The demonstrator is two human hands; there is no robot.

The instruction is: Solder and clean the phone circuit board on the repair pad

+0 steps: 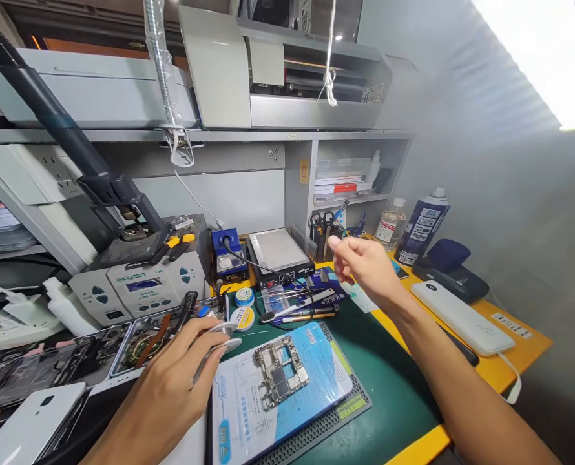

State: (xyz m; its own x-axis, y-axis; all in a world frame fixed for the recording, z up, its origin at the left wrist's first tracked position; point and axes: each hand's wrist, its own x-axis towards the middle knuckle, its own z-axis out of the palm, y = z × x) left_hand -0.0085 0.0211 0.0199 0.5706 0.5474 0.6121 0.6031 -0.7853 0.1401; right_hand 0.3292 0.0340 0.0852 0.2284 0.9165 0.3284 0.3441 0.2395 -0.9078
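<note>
A phone circuit board (280, 369) lies on a blue and white packet (268, 413) over a dark green mat (389, 381). My left hand (171, 381) rests at the packet's left edge, fingers closed round a thin silvery tool (219, 345) that looks like tweezers. My right hand (365, 265) hangs in the air above the back of the bench, fingers loosely curled and nothing visible in them, close to a dark cup of scissors and tools (324, 236).
A grey rework station (132, 284), a blue soldering stand (227, 252) and a hot plate (278, 252) line the back. Opened phones (142, 336) lie left. Bottles (420, 226), a white power bank (462, 320) and pens (297, 310) sit right, near the yellow table edge (510, 361).
</note>
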